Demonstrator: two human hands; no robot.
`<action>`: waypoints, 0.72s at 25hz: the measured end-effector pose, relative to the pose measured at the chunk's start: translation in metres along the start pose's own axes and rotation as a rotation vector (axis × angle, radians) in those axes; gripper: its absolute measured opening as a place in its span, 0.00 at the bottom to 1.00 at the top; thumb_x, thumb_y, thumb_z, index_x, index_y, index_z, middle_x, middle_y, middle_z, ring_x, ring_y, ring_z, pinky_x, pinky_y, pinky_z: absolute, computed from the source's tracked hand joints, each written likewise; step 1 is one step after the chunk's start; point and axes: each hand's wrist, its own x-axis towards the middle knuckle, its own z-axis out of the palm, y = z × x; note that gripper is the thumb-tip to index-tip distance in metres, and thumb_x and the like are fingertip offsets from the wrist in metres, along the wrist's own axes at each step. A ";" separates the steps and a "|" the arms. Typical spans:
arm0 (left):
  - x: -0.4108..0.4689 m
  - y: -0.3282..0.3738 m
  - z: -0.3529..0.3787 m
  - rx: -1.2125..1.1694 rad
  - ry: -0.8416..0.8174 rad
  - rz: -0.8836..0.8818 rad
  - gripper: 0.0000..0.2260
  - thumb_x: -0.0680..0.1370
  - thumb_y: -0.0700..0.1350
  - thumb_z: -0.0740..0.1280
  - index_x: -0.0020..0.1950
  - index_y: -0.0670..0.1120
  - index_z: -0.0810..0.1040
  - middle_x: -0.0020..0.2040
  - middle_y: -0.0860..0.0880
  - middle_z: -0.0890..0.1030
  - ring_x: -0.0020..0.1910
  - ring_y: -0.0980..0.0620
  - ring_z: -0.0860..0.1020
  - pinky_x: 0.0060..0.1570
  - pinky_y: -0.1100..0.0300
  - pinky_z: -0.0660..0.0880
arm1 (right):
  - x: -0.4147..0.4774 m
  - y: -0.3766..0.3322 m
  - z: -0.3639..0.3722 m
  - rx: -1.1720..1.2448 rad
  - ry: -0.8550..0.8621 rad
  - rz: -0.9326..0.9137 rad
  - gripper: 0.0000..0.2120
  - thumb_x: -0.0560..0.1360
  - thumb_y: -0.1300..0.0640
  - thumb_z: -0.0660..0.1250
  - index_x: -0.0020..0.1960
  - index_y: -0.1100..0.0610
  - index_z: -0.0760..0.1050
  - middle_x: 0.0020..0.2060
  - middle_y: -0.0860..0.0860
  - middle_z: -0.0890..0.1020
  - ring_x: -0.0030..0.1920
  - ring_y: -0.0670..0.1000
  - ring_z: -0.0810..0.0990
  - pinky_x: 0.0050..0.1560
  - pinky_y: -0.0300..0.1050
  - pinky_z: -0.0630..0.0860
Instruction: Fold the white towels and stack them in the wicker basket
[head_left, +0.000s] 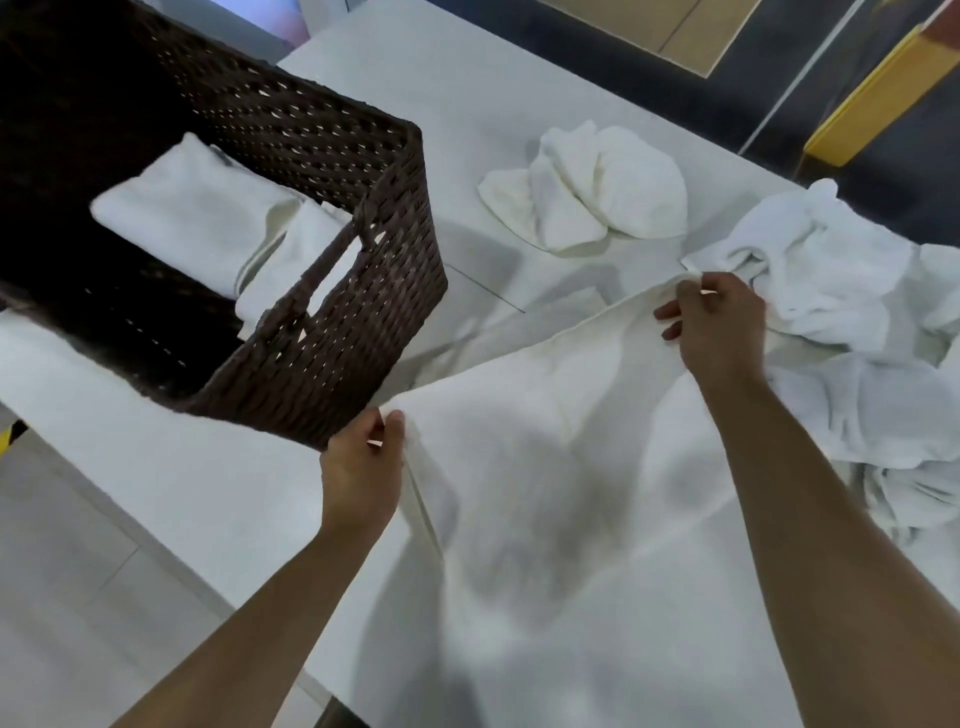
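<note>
Head view, towel (545, 467) corners pinched in left hand (361, 467), right hand (719, 325)

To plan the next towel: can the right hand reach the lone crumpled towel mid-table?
Probably yes, once freed: the right hand pinches a corner of the spread towel, but only bare table lies between it and the crumpled towel.

Two bare forearms reach forward from the lower edge of the view, the left forearm (260, 613) angled up from the left, the right forearm (831, 519) stretched farther out. The left hand (362, 470), its back to the camera, pinches one corner of a white towel (545, 441) between thumb and curled fingers. The right hand (723, 325) pinches another corner, well apart from the left.
</note>
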 end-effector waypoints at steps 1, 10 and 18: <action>0.009 -0.003 0.004 0.012 0.003 -0.002 0.15 0.81 0.50 0.64 0.35 0.49 0.71 0.33 0.49 0.80 0.36 0.45 0.81 0.44 0.49 0.78 | 0.009 0.001 0.014 -0.012 -0.002 -0.004 0.09 0.80 0.52 0.63 0.54 0.56 0.77 0.35 0.48 0.86 0.29 0.50 0.81 0.37 0.46 0.76; 0.030 -0.019 0.016 0.053 -0.008 0.084 0.15 0.82 0.45 0.64 0.69 0.46 0.71 0.57 0.49 0.79 0.53 0.51 0.80 0.51 0.57 0.77 | 0.037 0.030 0.083 -0.086 -0.183 -0.006 0.19 0.81 0.55 0.64 0.71 0.49 0.68 0.55 0.46 0.83 0.51 0.45 0.83 0.53 0.41 0.78; 0.019 -0.008 0.025 -0.078 -0.148 -0.307 0.20 0.81 0.50 0.66 0.71 0.48 0.66 0.40 0.54 0.79 0.45 0.52 0.80 0.50 0.55 0.73 | -0.076 0.113 0.066 -0.783 0.079 -0.251 0.26 0.80 0.52 0.62 0.76 0.55 0.64 0.73 0.54 0.72 0.72 0.58 0.69 0.72 0.58 0.63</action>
